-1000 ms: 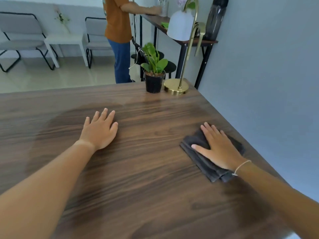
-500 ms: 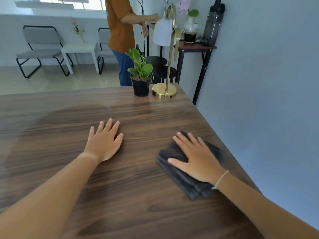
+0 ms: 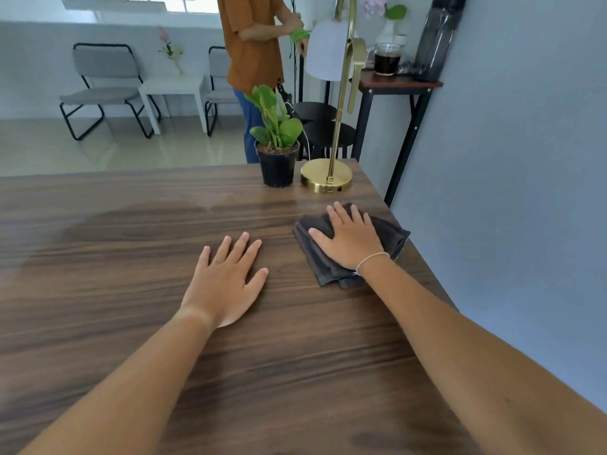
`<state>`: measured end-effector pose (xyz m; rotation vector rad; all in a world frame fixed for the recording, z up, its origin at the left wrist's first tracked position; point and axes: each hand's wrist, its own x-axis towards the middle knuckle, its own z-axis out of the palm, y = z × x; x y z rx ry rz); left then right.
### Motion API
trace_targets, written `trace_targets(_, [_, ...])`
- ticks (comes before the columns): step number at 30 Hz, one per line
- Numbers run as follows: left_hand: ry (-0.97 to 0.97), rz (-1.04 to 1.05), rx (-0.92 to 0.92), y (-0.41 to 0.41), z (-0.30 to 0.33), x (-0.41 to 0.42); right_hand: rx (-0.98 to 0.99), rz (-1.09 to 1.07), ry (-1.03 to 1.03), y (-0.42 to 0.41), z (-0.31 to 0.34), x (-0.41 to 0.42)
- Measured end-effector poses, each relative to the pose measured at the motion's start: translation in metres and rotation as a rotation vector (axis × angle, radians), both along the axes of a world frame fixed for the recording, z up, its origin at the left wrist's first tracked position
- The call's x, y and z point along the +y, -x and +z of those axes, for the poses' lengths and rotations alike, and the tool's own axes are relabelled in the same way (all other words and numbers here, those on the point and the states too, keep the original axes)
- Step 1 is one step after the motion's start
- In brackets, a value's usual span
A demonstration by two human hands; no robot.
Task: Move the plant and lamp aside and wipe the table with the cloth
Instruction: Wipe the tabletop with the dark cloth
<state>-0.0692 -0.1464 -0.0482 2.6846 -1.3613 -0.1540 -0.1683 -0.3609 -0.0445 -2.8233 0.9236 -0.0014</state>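
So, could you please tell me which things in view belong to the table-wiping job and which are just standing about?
Part of the job:
- dark cloth under the flat right hand
- potted plant at the far corner
- gold lamp beside it
- wooden table
- left hand, flat on the wood

Standing about:
- side table with a cup and dark bottle
- grey chair
- another person

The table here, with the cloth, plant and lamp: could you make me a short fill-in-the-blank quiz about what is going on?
1. The right hand lies flat on the dark grey ____.
2. The left hand rests open and empty on the bare wooden ____.
3. The plant stands in a ____ pot, left of the lamp.
4. The lamp's round base is ____ in colour.

Missing words: cloth; table; black; gold
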Motion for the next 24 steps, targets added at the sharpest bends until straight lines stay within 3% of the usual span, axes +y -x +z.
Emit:
trace_targets(4, [-0.009, 0.001, 0.018, 0.002, 0.003, 0.002, -0.052, 0.257, 0.013, 0.062, 0.003, 0.032])
trace_targets(8, [0.002, 0.015, 0.017, 0.004, 0.004, 0.001, 0.029, 0.131, 0.058, 0.081, 0.009, -0.015])
trace_targets(13, [0.005, 0.015, 0.011, 0.001, 0.002, -0.001, 0.031, -0.123, 0.050, 0.016, 0.001, -0.061])
trace_targets(17, [-0.010, 0.013, 0.008, 0.000, 0.001, 0.000, 0.009, 0.054, 0.030, 0.011, -0.001, -0.015])
trace_targets(21, [-0.034, 0.010, -0.004, 0.000, 0.002, 0.001, -0.023, 0.277, 0.021, 0.081, 0.003, 0.054])
trace_targets(24, [-0.024, 0.010, 0.000, 0.007, 0.004, 0.004, -0.004, 0.186, 0.040, 0.159, 0.007, 0.063])
